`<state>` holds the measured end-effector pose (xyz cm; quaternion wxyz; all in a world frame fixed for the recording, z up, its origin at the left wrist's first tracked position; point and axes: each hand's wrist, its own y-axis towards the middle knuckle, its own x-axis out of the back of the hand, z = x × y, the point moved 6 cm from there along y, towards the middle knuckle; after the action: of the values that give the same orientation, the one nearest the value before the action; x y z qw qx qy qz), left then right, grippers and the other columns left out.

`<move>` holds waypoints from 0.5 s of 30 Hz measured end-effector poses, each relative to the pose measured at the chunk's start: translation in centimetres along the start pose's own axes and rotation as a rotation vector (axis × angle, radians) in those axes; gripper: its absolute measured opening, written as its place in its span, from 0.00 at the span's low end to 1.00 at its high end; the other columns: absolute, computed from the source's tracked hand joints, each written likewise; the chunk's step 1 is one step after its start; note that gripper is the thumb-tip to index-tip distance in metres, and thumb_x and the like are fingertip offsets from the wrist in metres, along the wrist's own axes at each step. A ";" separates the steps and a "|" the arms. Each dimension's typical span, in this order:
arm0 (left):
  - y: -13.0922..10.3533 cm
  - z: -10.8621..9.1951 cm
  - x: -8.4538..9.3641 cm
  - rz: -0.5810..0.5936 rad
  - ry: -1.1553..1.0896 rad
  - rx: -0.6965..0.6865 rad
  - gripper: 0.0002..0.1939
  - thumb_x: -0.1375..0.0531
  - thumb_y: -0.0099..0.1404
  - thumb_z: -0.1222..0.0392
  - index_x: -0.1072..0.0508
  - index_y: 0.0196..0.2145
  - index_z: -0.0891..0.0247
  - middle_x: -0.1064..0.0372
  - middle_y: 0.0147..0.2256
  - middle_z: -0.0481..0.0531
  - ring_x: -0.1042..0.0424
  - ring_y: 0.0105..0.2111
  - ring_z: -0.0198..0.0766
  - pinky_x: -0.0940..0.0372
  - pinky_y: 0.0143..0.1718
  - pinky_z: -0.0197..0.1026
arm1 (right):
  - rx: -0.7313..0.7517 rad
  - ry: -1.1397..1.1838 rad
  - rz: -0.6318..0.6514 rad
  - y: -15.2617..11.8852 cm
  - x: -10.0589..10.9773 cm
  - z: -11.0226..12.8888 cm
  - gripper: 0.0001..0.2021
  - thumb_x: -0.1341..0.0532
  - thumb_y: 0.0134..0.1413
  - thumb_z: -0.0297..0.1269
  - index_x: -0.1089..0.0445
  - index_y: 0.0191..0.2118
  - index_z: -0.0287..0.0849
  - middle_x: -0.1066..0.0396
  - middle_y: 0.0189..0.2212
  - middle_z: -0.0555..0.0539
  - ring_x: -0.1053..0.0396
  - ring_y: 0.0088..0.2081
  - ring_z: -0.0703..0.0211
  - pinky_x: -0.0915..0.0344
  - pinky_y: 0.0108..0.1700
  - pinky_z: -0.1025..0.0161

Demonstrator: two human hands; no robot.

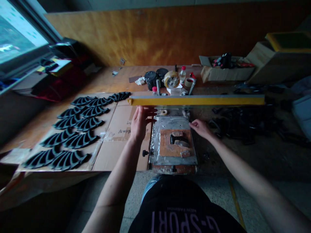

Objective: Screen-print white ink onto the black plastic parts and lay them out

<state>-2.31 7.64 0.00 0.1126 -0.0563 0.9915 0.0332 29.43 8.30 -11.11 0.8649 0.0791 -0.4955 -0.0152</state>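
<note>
My left hand is open, fingers stretched to the right, beside the upper left of a grey metal plate. Just above it runs a long yellow-and-grey bar; whether they touch I cannot tell. At the plate's upper right edge, the fingers of my right hand are pinched together, and what they hold, if anything, is hidden. Fixed on the plate is a brown wooden board, where a small black curved plastic part lies between small blocks.
Rows of black curved parts cover cardboard at left. Many loose black parts lie heaped at right. Behind the bar stand black tins, a tape roll and a bottle. A filled carton sits back right.
</note>
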 end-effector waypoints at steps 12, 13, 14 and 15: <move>-14.3 16.3 -1.9 0.105 0.003 0.771 0.30 0.47 0.60 0.34 0.29 0.43 0.64 0.25 0.36 0.59 0.26 0.32 0.42 0.34 0.27 0.39 | 0.288 0.219 0.159 -7.8 -6.1 11.5 0.03 0.43 0.61 0.31 0.35 0.34 0.43 0.30 0.35 0.47 0.33 0.39 0.59 0.39 0.42 0.64; -13.4 16.5 -0.3 0.059 0.081 0.732 0.29 0.49 0.61 0.34 0.29 0.41 0.64 0.26 0.32 0.57 0.27 0.29 0.40 0.36 0.25 0.38 | 0.309 0.241 0.121 -7.1 -5.5 10.4 0.04 0.43 0.60 0.30 0.35 0.33 0.43 0.31 0.35 0.47 0.33 0.39 0.59 0.38 0.43 0.63; -12.1 16.6 1.7 0.029 0.226 0.683 0.30 0.51 0.62 0.34 0.29 0.39 0.65 0.28 0.28 0.55 0.28 0.26 0.39 0.38 0.23 0.37 | 0.266 0.222 0.052 -6.0 -4.9 8.2 0.05 0.43 0.60 0.30 0.35 0.32 0.44 0.32 0.36 0.47 0.34 0.41 0.58 0.39 0.45 0.62; -10.5 16.4 4.0 0.021 0.418 0.619 0.30 0.53 0.63 0.34 0.29 0.38 0.65 0.30 0.25 0.53 0.30 0.24 0.39 0.39 0.22 0.37 | 0.169 0.169 -0.041 -4.8 -4.2 5.1 0.05 0.43 0.59 0.29 0.35 0.32 0.44 0.33 0.36 0.46 0.35 0.42 0.57 0.39 0.47 0.61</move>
<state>-1.33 -1.85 -17.45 -0.0809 -0.0150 0.9567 -0.2792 23.12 3.42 -12.88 0.8933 0.1628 -0.4187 0.0159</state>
